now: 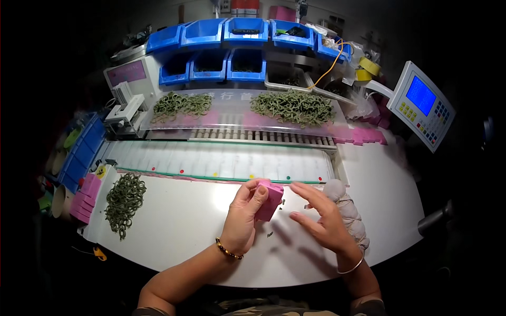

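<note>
My left hand [240,224] is closed round a small pink box-like block [271,203], the thumb pressed on its front. My right hand [327,224] hovers just right of the block, empty, its fingers and thumb apart. A few tiny green bits [270,234] lie on the white table [179,253] under and beside the hands. To the left is a loose pile of dried-looking, curled green pieces [125,203]. Two more heaps of similar curls [182,105] rest on a translucent sheet [232,116] beyond the hands. What the block holds, if anything, cannot be seen.
A pale lumpy cloth bundle [350,216] lies by my right wrist. Across the table runs a white strip [221,158] with coloured dots, then rollers. Blue bins [247,66] stand behind. A keypad screen [421,105] juts in at right; pink blocks [87,197] stand at left.
</note>
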`<state>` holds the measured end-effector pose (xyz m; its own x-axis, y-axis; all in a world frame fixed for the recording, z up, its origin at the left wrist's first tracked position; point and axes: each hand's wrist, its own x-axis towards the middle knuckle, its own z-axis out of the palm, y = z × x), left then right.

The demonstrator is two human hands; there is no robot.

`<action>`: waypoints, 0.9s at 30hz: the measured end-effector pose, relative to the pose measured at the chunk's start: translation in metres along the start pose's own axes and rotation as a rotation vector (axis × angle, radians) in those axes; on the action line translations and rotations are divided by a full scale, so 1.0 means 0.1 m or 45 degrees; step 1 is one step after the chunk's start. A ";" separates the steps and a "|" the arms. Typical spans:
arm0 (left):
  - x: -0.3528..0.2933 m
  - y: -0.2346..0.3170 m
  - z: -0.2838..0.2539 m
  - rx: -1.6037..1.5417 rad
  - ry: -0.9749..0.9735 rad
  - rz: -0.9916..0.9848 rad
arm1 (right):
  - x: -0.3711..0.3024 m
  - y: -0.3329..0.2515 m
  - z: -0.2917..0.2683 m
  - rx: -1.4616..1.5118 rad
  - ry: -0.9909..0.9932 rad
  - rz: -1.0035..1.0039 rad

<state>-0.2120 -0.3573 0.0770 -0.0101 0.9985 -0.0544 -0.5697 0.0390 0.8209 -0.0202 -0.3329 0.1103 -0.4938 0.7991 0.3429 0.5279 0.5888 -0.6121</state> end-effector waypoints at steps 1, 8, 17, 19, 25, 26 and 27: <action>-0.02 -0.04 0.00 0.027 0.002 0.088 | 0.04 -0.08 0.06 0.504 -0.037 0.135; -0.15 -0.07 -0.11 0.084 -0.134 0.104 | 0.11 -0.08 0.40 0.871 0.209 0.152; -0.12 -0.01 -0.24 1.015 0.213 0.860 | 0.29 -0.11 0.39 0.803 0.258 0.231; -0.16 0.07 -0.12 1.310 0.101 1.119 | 0.36 -0.10 0.50 0.947 0.159 0.251; 0.34 0.09 -0.71 1.290 0.291 0.656 | 0.30 -0.01 0.48 0.801 -0.049 0.317; 0.48 0.17 -0.92 1.322 0.385 0.704 | 0.28 -0.01 0.40 0.734 -0.018 0.281; 0.61 0.27 -1.15 1.532 0.466 0.799 | 0.24 0.00 0.29 0.660 0.020 0.251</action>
<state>-0.3222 -0.3001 0.0306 -0.3138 0.8025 0.5074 0.6504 -0.2077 0.7307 -0.0517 -0.3171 0.0979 -0.4076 0.8922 0.1945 0.1978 0.2942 -0.9351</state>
